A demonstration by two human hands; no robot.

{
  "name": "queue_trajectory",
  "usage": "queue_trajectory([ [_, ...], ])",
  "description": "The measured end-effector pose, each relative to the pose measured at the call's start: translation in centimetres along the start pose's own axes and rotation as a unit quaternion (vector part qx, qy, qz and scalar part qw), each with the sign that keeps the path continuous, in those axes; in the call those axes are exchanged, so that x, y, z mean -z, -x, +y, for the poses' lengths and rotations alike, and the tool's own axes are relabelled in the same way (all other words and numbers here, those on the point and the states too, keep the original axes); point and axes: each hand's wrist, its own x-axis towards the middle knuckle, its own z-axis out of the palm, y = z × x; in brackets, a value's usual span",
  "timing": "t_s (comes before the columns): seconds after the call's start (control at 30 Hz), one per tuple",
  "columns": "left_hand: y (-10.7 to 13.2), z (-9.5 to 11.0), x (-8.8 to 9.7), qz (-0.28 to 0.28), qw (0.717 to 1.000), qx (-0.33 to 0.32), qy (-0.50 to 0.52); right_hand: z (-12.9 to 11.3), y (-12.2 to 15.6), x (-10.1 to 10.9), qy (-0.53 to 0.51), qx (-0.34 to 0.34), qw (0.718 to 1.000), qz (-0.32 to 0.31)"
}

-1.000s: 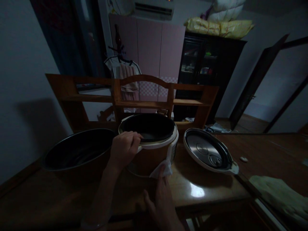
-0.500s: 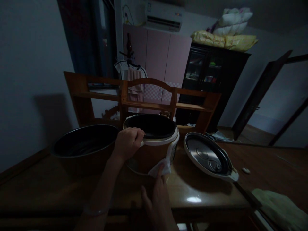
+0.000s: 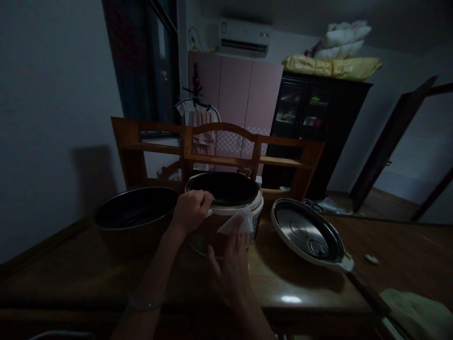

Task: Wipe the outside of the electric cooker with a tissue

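Observation:
A rice cooker body [image 3: 212, 226] with a white rim and a dark inside stands on the wooden desk [image 3: 166, 278]. My left hand [image 3: 193, 210] is closed over its near left rim; the fingertips are hidden inside. With my right hand [image 3: 231, 264] I press a white tissue [image 3: 238, 222] against the front of the cooker, just below the rim. The thumb stands apart from the fingers. To the left sits a dark inner pot [image 3: 138, 231]. The cooker's round lid [image 3: 307, 233] lies at the right with its metal inner side up.
A low wooden shelf [image 3: 219, 159] runs along the back of the desk, behind the cooker. The wall [image 3: 46, 141] borders the left side. Right of the desk are a small white object [image 3: 371, 259] and a pale green cloth [image 3: 417, 307].
My right hand has moved the tissue up the cooker's front, from near its base to just below the rim. My left hand keeps its hold. The view has shifted slightly.

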Motion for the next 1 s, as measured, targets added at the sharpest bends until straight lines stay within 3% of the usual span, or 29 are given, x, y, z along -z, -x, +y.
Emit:
queue_trajectory([
  [0.23,0.0,-0.1,0.2,-0.008,1.000,-0.008,0.011,0.6,0.0,-0.7,0.027,0.020,0.999,0.020],
  [0.4,0.1,-0.3,-0.1,-0.004,0.999,-0.011,0.031,2.8,1.2,-4.1,0.037,0.071,0.994,0.070],
  [0.57,0.1,-0.3,0.0,-0.014,0.999,-0.001,0.038,2.8,2.3,-7.2,0.050,0.036,0.992,0.111],
  [0.8,0.0,-0.2,0.0,-0.012,0.999,-0.003,0.038,1.3,3.2,-6.6,0.053,-0.013,0.997,0.051],
  [1.0,0.1,-0.2,0.0,-0.004,0.999,-0.011,0.032,1.4,3.1,-6.0,0.018,0.006,0.998,0.064],
])
